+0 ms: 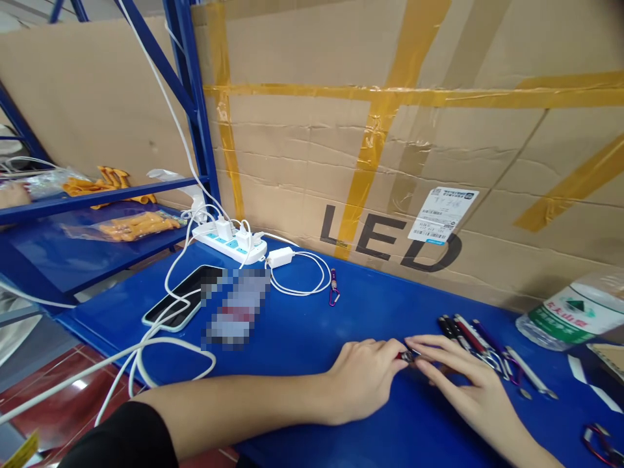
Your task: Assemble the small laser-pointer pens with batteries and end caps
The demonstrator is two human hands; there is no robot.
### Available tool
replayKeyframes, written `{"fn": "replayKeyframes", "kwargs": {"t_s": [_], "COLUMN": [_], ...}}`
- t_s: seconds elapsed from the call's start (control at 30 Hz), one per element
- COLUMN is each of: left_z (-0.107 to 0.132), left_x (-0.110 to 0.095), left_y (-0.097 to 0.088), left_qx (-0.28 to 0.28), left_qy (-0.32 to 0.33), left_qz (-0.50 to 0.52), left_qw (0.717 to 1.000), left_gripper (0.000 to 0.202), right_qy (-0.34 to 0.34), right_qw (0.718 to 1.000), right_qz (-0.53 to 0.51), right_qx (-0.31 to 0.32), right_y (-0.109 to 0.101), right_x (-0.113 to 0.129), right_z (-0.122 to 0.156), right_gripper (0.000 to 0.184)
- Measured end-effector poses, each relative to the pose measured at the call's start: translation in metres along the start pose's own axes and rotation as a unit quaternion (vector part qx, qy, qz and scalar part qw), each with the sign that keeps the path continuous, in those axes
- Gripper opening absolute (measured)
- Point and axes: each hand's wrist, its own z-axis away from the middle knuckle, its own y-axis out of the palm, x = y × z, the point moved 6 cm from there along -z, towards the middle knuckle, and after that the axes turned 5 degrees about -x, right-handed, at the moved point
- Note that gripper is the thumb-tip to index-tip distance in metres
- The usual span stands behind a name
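Note:
My left hand is closed around what looks like a red keychain flashlight; only its end with a metal part shows past the fingers. The thumb and fingers of my right hand pinch at that metal end, so the two hands meet over the blue table. Several similar keychain flashlights with carabiner clips, in black, red, white and blue, lie behind my right hand. Beside them is a silver wrench. Farther back lies one purple keychain flashlight with a purple carabiner.
A white power strip with plugs and cables stands at the back left, near a phone. A plastic bottle lies at the right. Taped cardboard walls the back. Another carabiner piece is at lower right.

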Motion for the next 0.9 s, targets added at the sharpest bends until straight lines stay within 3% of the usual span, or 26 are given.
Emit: {"fn": "replayKeyframes", "kwargs": {"t_s": [0.13, 0.37, 0.73, 0.9], "left_z": [-0.001, -0.004, -0.008, -0.009], "left_x": [0.001, 0.005, 0.008, 0.01], "left_y": [-0.004, -0.004, 0.009, 0.015], "left_qx": [-0.006, -0.01, 0.031, 0.042], "left_qy": [-0.005, -0.025, -0.019, -0.044], "left_qz": [0.011, 0.039, 0.101, 0.147], "left_qw": [1.0, 0.999, 0.994, 0.987], "left_gripper": [0.013, 0.015, 0.012, 0.012], "right_qy": [-0.054, -0.05, -0.091, -0.098], "right_qw": [0.998, 0.997, 0.996, 0.995], "right_qz": [0.025, 0.005, 0.013, -0.02], "right_qx": [-0.003, 0.058, -0.014, -0.005], "right_y": [0.002, 0.006, -0.004, -0.006], "right_x": [0.014, 0.009, 0.016, 0.014], "right_z": [-0.011, -0.027, -0.014, -0.012], "right_gripper": [0.015, 0.016, 0.018, 0.015]}}
